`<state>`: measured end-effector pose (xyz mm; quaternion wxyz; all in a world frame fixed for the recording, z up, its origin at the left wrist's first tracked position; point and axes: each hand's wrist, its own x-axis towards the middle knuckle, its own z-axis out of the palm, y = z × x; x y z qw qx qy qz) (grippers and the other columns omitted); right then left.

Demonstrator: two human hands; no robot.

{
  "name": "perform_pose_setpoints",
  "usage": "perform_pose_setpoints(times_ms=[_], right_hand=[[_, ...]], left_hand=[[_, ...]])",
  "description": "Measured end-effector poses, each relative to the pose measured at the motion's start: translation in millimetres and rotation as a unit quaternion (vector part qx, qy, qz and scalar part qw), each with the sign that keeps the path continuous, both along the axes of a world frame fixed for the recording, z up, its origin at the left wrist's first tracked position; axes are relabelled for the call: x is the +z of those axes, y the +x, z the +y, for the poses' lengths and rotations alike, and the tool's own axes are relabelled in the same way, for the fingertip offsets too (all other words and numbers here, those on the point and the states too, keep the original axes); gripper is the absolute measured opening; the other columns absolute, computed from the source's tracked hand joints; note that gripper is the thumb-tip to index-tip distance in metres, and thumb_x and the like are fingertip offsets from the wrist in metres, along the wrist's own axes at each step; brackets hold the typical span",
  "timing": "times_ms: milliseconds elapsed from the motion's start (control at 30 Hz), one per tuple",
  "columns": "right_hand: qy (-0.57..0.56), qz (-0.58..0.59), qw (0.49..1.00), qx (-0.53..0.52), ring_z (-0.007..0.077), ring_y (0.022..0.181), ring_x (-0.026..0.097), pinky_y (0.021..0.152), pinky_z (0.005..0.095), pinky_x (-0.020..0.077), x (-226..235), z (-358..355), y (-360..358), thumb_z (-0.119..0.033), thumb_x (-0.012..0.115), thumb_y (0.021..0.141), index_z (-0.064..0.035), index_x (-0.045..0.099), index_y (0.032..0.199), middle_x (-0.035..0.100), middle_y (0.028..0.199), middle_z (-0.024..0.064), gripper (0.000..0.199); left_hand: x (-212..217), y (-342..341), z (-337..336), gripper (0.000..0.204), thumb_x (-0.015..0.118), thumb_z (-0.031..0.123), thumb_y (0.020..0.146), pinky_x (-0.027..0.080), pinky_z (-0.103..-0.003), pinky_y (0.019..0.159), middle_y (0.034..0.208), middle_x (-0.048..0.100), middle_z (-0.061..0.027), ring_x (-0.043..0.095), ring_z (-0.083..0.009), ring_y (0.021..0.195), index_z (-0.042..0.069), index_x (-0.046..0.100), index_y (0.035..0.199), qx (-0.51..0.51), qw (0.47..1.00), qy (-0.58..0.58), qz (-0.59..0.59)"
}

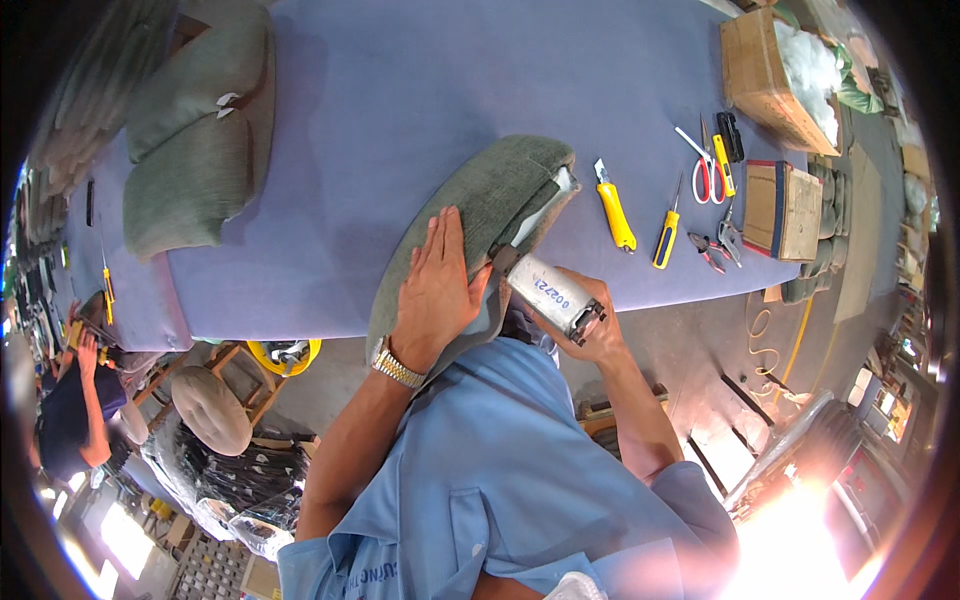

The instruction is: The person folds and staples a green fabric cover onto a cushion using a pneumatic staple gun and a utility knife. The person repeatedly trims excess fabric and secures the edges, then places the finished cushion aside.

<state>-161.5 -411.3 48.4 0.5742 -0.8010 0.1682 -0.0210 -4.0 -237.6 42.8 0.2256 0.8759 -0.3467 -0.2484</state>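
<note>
A green-grey upholstered cushion panel [482, 190] stands tilted at the near edge of the blue-covered table, against my body. My left hand [436, 285] lies flat on its fabric, fingers stretched out, a metal watch on the wrist. In my right hand [590, 320] is a silver staple gun [550, 292], its nose against the panel's right edge, where a pale inner strip shows. My right fingers wrap round the tool's handle and are partly hidden behind its body. Right of the panel lies a yellow utility knife [615, 208].
Red-handled scissors [709, 180], a yellow screwdriver [667, 232] and pliers [709, 252] lie at the table's right. Beyond them stand a small box [780, 210] and a carton of white stuffing [760, 75]. Upholstered pieces [195, 150] rest at far left; another person [75, 410] works there.
</note>
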Motion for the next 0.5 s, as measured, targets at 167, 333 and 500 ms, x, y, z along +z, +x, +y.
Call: perform_pose_setpoints(times_ms=[167,333,500], right_hand=[[-0.009,0.010,0.999,0.032,0.0225,0.080,0.072,0.073,0.0319,0.0553,14,-8,13,0.000,0.078,0.077,0.0031,0.071,0.114,0.073,0.098,0.0138,0.038],[0.024,-0.046,0.999,0.007,0.0347,0.081,0.072,0.072,0.0379,0.0568,-10,-8,4,-0.006,0.082,0.070,0.0040,0.067,0.109,0.071,0.099,0.0196,0.043],[0.022,-0.046,0.999,0.009,0.0325,0.071,0.067,0.065,0.0384,0.0533,0,-4,10,-0.006,0.081,0.071,0.0058,0.066,0.107,0.068,0.091,0.0176,0.041]], left_hand=[[-1,-2,0,0.083,0.068,0.029,0.096,0.044,-0.057,0.114,0.160,0.040,-0.0289,0.041,-0.0436,0.149,-0.008,0.027,0.158,-0.003,1.000,-0.001,-0.010],[-6,-5,-6,0.083,0.069,0.031,0.096,0.046,-0.058,0.113,0.160,0.041,-0.0279,0.043,-0.0420,0.148,-0.007,0.029,0.158,-0.006,0.999,0.006,-0.038],[-2,-3,-3,0.084,0.068,0.026,0.094,0.043,-0.056,0.116,0.161,0.039,-0.0268,0.039,-0.0430,0.151,-0.006,0.026,0.160,-0.006,1.000,0.002,-0.029]])
